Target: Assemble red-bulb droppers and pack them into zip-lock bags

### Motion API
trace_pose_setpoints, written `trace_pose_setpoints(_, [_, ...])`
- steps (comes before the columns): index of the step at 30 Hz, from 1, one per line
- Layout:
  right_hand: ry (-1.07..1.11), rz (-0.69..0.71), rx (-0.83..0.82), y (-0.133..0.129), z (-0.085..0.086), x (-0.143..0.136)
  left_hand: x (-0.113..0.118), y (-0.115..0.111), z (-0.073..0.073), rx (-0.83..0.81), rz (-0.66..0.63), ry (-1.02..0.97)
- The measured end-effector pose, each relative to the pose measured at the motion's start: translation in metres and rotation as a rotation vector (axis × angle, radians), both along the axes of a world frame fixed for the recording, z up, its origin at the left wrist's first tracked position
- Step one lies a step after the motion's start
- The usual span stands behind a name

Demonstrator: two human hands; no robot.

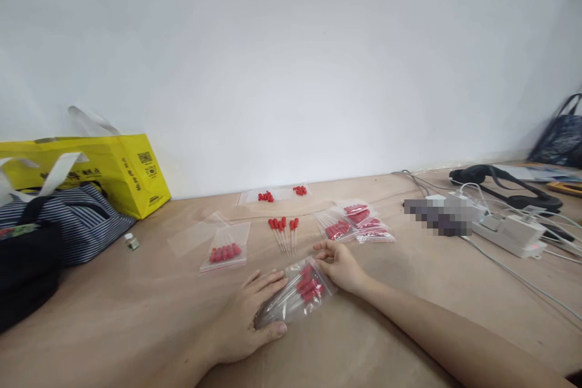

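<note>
A clear zip bag of red-capped droppers (310,284) lies near the front of the table. My left hand (248,318) holds its left end between thumb and fingers. At the bag's upper right edge, the fingers of my right hand (339,264) are bent and close on the plastic. Several loose droppers (282,230) with red bulbs lie just beyond. To their left is another bag of droppers (225,251), beside an empty clear bag (193,238). Filled bags (359,218) are piled to the right, and more droppers (266,197) rest on plastic near the wall.
A yellow bag (145,176) and a striped bag (82,224) stand at the left, with a small bottle (131,241) nearby. On the right are a power strip (509,233), cables and a black headset (518,200). A white wall (291,73) closes off the back.
</note>
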State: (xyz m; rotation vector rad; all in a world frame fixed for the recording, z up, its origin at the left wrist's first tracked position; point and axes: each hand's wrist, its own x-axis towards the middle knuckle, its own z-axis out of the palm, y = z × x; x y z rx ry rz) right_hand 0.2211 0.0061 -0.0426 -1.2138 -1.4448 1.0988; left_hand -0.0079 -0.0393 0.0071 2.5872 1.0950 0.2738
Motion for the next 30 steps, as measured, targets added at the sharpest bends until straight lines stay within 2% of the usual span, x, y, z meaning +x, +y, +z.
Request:
trace_pose_setpoints(2, [-0.078, -0.069, 0.005, 0.0, -0.001, -0.003, 0.001, 0.0, 0.001, -0.009, 0.002, 0.006])
trace_pose_setpoints(4, [-0.059, -0.048, -0.035, -0.001, 0.0, -0.004, 0.001, -0.001, 0.001, -0.012, 0.005, 0.005])
trace_pose_setpoints(8, [0.198, 0.218, -0.188, -0.007, 0.008, -0.003, 0.001, -0.001, 0.0, -0.004, 0.013, 0.003])
trace_pose_setpoints(11, [0.267, 0.296, -0.23, -0.009, 0.013, -0.001, 0.0, 0.0, -0.002, 0.0, 0.008, 0.006])
trace_pose_setpoints(18, [0.074, 0.117, -0.158, -0.008, 0.008, -0.003, -0.002, 0.0, -0.002, -0.017, 0.014, 0.035])
trace_pose_setpoints(22, [-0.084, 0.17, -0.213, -0.002, 0.01, 0.008, -0.004, 0.001, -0.007, -0.03, 0.057, 0.032])
trace_pose_setpoints(24, [-0.231, 0.134, -0.165, 0.008, 0.014, 0.015, -0.006, 0.003, -0.011, -0.026, 0.056, 0.026])
trace_pose_setpoints(26, [-0.35, 0.03, -0.051, 0.024, 0.019, 0.018, -0.008, 0.005, -0.015, -0.014, 0.04, 0.006])
trace_pose_setpoints(30, [-0.425, -0.084, 0.079, 0.062, 0.027, 0.0, -0.009, 0.005, -0.015, -0.006, 0.025, -0.02])
